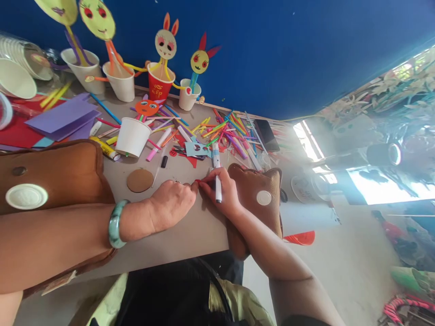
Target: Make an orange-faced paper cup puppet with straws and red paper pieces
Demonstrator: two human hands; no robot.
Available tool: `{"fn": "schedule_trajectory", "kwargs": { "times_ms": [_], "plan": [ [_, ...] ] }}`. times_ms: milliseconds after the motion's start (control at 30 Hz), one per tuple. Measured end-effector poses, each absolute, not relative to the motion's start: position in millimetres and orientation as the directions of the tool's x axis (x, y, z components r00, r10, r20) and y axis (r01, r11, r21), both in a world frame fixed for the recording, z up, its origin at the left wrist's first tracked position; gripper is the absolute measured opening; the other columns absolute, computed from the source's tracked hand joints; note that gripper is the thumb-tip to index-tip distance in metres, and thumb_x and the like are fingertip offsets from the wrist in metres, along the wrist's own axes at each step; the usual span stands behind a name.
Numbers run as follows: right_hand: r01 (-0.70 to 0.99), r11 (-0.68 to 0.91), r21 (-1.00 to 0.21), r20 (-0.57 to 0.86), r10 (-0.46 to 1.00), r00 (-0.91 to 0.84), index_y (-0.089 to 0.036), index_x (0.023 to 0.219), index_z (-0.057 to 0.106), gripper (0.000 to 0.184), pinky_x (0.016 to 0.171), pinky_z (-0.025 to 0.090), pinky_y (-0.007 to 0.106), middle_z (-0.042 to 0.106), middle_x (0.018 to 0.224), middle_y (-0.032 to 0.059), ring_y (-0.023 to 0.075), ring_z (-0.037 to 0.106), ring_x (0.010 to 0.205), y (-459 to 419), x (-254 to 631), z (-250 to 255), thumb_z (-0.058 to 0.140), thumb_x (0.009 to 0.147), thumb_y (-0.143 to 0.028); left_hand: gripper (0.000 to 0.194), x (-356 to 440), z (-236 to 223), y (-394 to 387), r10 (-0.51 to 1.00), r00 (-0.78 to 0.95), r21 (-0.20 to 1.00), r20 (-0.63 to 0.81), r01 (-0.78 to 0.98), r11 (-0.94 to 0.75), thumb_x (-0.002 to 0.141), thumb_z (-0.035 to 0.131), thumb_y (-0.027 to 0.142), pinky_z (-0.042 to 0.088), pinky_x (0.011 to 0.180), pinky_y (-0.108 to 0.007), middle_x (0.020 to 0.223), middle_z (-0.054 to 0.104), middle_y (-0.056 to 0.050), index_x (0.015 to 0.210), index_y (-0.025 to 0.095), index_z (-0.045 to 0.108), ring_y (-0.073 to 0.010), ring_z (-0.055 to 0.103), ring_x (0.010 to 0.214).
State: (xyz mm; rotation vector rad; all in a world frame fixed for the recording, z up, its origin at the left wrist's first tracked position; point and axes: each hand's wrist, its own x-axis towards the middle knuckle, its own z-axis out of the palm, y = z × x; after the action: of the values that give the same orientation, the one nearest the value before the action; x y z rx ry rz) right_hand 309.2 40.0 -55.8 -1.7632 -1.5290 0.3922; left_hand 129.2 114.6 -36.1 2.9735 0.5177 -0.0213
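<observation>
Now, left hand (175,203): pinching red scrap (198,181)
Right hand (224,192): clasping marker (218,186), same scrap
Disc (140,180): left hand's ten o'clock

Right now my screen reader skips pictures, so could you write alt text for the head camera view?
A left hand and a right hand pinch a tiny red piece over a cluttered table, the right also holding a marker. Behind them, figures with paper faces stand in cups before a blue wall.
</observation>
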Motion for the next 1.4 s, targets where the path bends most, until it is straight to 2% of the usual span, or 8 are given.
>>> {"fn": "schedule_trajectory", "kwargs": {
  "times_ms": [233,433,533,733,867,1033,1200,1400],
  "plan": [
    [0.737,0.065,-0.672,0.347,0.908,0.236,-0.026,0.095,0.054,0.019,0.073,0.05,0.034,0.074,0.082,-0.0001,0.0187,0.066,0.071,38,308,-59,0.071,0.086,-0.025,0.047,126,-40,114,0.32,0.947,0.053,-0.008,0.32,-0.946,0.086,0.044,0.0,0.045,0.051,-0.03,0.068,0.069,-0.01,0.13,0.003,0.061,-0.023,0.07,0.061],
    [0.862,0.233,-0.449,0.528,0.848,0.046,-0.026,0.095,0.053,0.02,0.079,0.047,0.037,0.074,0.081,-0.0006,0.019,0.065,0.071,37,308,-56,0.06,0.084,-0.012,0.057,127,-49,111,0.33,0.944,-0.017,0.009,0.33,-0.944,0.084,0.043,-0.002,0.042,0.048,-0.031,0.066,0.067,-0.01,0.14,-0.005,0.05,-0.0239,0.068,0.059],
    [0.869,0.299,-0.394,0.506,0.86,-0.066,-0.025,0.097,0.054,0.023,0.08,0.045,0.037,0.073,0.081,-0.0007,0.0188,0.065,0.071,38,308,-53,0.058,0.082,-0.009,0.051,129,-49,110,0.335,0.942,-0.021,0.021,0.335,-0.942,0.085,0.043,-0.002,0.041,0.048,-0.03,0.066,0.067,-0.01,0.134,-0.004,0.055,-0.0233,0.068,0.059],
    [0.898,0.281,-0.338,0.426,0.897,-0.12,-0.024,0.102,0.059,0.02,0.084,0.043,0.038,0.072,0.083,0.0012,0.0197,0.066,0.077,39,306,-52,0.057,0.086,-0.012,0.042,129,-50,111,0.335,0.941,-0.001,0.039,0.336,-0.942,0.085,0.046,-0.001,0.041,0.049,-0.031,0.067,0.065,-0.01,0.124,0.0,0.062,-0.0229,0.066,0.06],
    [0.9,0.3,-0.317,0.443,0.885,-0.14,-0.024,0.098,0.056,0.017,0.084,0.042,0.038,0.073,0.083,0.001,0.0194,0.064,0.075,40,306,-53,0.057,0.087,-0.011,0.035,126,-56,108,0.333,0.939,0.002,0.085,0.334,-0.943,0.086,0.047,0.003,0.045,0.055,-0.031,0.087,0.067,-0.015,0.117,0.005,0.065,-0.0229,0.068,0.073],
    [0.906,0.279,-0.318,0.423,0.897,-0.127,-0.024,0.095,0.054,0.015,0.084,0.042,0.038,0.073,0.084,0.0022,0.0197,0.063,0.075,40,306,-52,0.055,0.087,-0.011,0.039,122,-65,106,0.362,0.93,0.03,0.067,0.36,-0.932,0.091,0.05,0.012,0.05,0.071,-0.034,0.124,0.063,-0.022,0.129,0.012,0.059,-0.0228,0.067,0.089],
    [0.896,0.277,-0.348,0.424,0.899,-0.113,-0.024,0.094,0.052,0.017,0.084,0.043,0.038,0.072,0.084,0.0018,0.02,0.063,0.075,40,306,-52,0.055,0.086,-0.01,0.042,119,-72,108,0.372,0.928,0.074,0.012,0.37,-0.926,0.092,0.052,0.019,0.05,0.073,-0.036,0.129,0.062,-0.021,0.134,0.014,0.055,-0.0229,0.068,0.087],
    [0.876,0.273,-0.399,0.4,0.911,-0.101,-0.025,0.094,0.053,0.016,0.079,0.049,0.037,0.073,0.087,0.0038,0.0211,0.064,0.077,40,308,-53,0.055,0.086,-0.012,0.045,115,-77,109,0.347,0.934,0.055,0.084,0.344,-0.937,0.092,0.051,0.02,0.049,0.073,-0.038,0.13,0.062,-0.023,0.136,0.015,0.054,-0.0262,0.068,0.089]
  ]
}}
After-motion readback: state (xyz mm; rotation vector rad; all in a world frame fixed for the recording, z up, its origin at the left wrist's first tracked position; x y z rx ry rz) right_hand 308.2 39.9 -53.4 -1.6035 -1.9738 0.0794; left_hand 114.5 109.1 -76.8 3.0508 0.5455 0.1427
